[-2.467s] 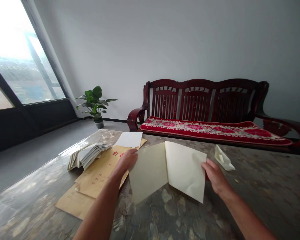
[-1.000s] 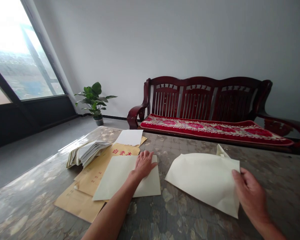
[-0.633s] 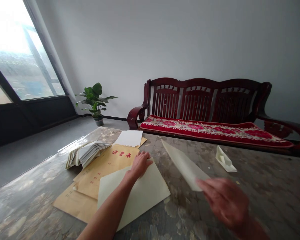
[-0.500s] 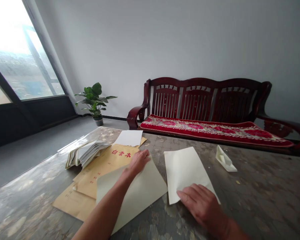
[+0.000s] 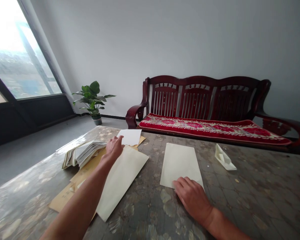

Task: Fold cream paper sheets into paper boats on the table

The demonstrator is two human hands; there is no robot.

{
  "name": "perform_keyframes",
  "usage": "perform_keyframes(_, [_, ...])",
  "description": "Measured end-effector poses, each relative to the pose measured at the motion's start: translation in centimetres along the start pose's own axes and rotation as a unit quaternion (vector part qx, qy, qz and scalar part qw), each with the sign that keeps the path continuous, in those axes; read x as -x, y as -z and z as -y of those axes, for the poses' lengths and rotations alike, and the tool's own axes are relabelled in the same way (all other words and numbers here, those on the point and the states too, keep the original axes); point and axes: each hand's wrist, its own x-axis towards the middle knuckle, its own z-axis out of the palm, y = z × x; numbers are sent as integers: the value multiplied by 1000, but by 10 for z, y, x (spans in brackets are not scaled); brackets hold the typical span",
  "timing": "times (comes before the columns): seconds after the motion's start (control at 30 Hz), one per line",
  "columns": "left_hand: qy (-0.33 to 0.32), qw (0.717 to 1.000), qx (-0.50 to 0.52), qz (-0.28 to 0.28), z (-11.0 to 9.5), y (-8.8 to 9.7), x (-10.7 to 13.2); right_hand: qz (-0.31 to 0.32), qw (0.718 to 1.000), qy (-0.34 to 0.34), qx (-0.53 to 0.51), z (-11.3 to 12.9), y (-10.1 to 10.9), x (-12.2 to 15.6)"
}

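Two cream paper sheets lie on a marbled table (image 5: 260,196). My right hand (image 5: 192,198) rests flat, fingers spread, on the near edge of the right sheet (image 5: 179,163). My left hand (image 5: 114,149) presses, fingers curled a little, on the far end of the left sheet (image 5: 120,181), which lies across brown envelopes (image 5: 65,196). A fanned stack of papers (image 5: 82,154) lies just left of that hand. A white sheet (image 5: 129,136) lies just beyond it.
A small folded paper shape (image 5: 223,158) sits on the table to the right. Behind the table stands a dark wooden bench (image 5: 205,100) with a red cushion. A potted plant (image 5: 92,100) stands by the window at the left.
The one folded sheet became two separate halves. My right hand laid its half flat on the table. My left hand slid its half leftward over the brown envelopes.
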Motion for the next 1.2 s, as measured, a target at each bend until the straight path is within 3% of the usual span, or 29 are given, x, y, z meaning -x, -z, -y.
perform_keyframes(0.1, [-42, 997, 61, -9, -25, -12, 21, 15, 999, 20, 45, -1, -9, -9])
perform_keyframes(0.2, [-118, 981, 129, 83, -58, -24, 49, 35, 997, 28, 64, -1, -11, -17])
perform_keyframes(0.3, [-189, 944, 209, 173, -84, -40, 75, 80, 995, 13, 53, 1, -5, -23])
perform_keyframes(0.5, [-113, 877, 389, 260, -106, -72, 95, 146, 988, -4, 56, 9, 7, -32])
perform_keyframes(0.63, [-36, 807, 492, 324, -114, -66, 100, 132, 990, -32, 24, 7, 7, -32])
perform_keyframes(0.77, [9, 713, 597, 368, -117, -55, 112, 110, 984, -133, -40, -8, 8, -33])
perform_keyframes(0.87, [-22, 662, 657, 360, -123, -63, 121, 86, 966, -216, -117, -18, 5, -35])
perform_keyframes(0.93, [-72, 679, 659, 315, -130, -75, 123, 74, 945, -252, -194, -23, 0, -35])
perform_keyframes(1.07, [-129, 748, 607, 235, -144, -92, 122, 72, 895, -267, -350, -29, -14, -33])
perform_keyframes(1.2, [-125, 766, 599, 197, -148, -97, 119, 62, 855, -232, -459, -36, -19, -31])
